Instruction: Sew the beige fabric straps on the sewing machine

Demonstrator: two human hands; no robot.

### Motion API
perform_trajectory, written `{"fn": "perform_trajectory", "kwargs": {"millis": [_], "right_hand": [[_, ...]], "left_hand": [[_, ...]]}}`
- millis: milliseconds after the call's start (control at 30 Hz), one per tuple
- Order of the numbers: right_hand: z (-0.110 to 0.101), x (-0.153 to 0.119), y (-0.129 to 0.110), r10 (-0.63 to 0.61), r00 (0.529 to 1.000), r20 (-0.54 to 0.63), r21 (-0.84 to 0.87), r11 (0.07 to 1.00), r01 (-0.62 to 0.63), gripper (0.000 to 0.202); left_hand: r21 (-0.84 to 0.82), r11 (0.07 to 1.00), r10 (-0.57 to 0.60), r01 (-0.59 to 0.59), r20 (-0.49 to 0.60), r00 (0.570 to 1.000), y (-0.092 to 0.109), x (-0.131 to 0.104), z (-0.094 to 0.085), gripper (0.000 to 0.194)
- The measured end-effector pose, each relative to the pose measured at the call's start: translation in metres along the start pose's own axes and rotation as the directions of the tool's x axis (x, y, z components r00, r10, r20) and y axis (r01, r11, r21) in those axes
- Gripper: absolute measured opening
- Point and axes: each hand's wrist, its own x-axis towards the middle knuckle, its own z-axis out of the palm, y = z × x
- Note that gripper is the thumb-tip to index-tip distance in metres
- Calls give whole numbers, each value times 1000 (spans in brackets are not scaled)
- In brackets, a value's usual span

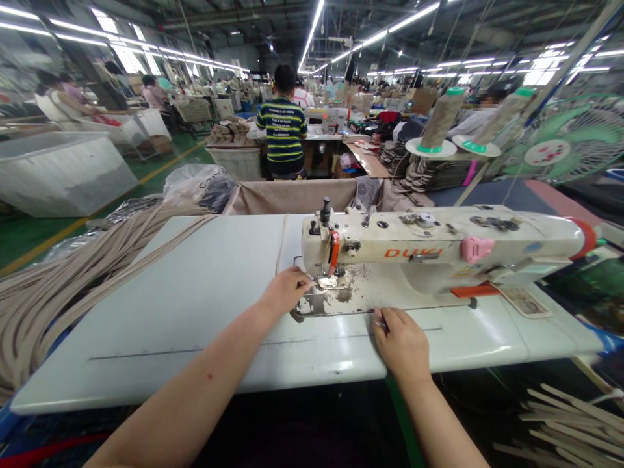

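Note:
My left hand (287, 287) is closed in a pinch beside the needle area of a white sewing machine (361, 237). A narrow beige fabric strip (281, 242) runs from the table's back edge down to this hand, and a pale end shows at the fingertips, close to the metal needle plate (331, 282). My right hand (402, 341) rests on the table (205, 292) at the front edge of the machine bed, fingers curled. A small dark metallic piece shows between its thumb and fingers; its kind is mostly hidden.
A heap of long beige strips (43, 292) hangs over the table's left side. More strips (575, 422) lie at lower right. Thread cones (441, 120) and a green fan (550, 153) stand behind the machine at right. A cloth-lined bin (292, 195) is behind the table; a co-worker (281, 127) sits beyond.

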Motion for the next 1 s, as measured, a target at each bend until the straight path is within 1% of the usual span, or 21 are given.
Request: {"fn": "perform_trajectory", "kwargs": {"millis": [100,200,267,467,533,633,833,900,1000], "right_hand": [[0,0,0,-7,1000,-1,7,1000,7,28],[0,0,0,6,1000,5,14,1000,-6,27],[0,0,0,10,1000,4,12,1000,-10,27],[2,-1,0,5,1000,6,-5,1000,-5,26],[2,-1,1,4,1000,8,4,1000,-4,24],[2,-1,1,5,1000,-10,23,1000,-5,22],[1,-2,1,36,999,-10,31,999,-36,19],[2,-2,2,39,999,-22,44,998,-38,18],[2,-4,3,51,998,-41,85,995,-47,20]], "left_hand": [[13,999,-31,31,-12,999,8,-9,5,12],[22,997,-75,76,-33,997,15,-20,14,9],[24,993,-110,111,-53,993,20,-25,20,11],[46,982,-178,183,-99,979,39,-35,33,11],[53,979,-192,198,-100,976,44,-39,36,15],[60,978,-194,198,-77,978,52,-47,40,28],[60,981,-182,183,-21,983,59,-62,45,51],[54,982,-183,183,0,983,61,-67,45,54],[53,978,-202,201,31,979,64,-73,44,52]]}}
